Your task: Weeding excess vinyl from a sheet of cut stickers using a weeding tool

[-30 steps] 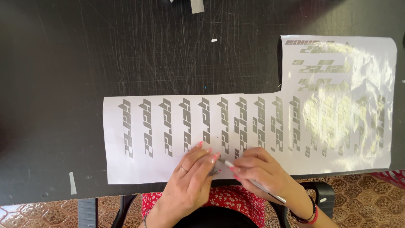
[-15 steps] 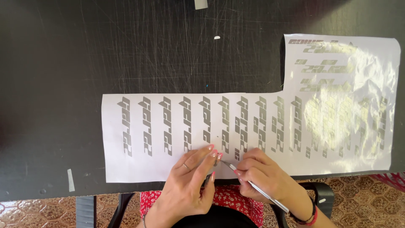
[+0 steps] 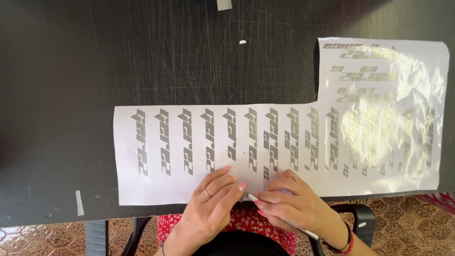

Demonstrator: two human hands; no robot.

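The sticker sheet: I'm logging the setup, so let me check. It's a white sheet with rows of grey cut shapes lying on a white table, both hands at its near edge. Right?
Not quite: the table is black and scratched, not white. The head view shows it. The rest holds: the white sticker sheet carries rows of grey shapes, and the left hand and right hand are at its near edge.

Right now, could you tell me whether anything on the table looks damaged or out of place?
The black table is heavily scratched, with small white scraps lying loose. The decal sheet lies flat but has an odd L shape; its right part glares.
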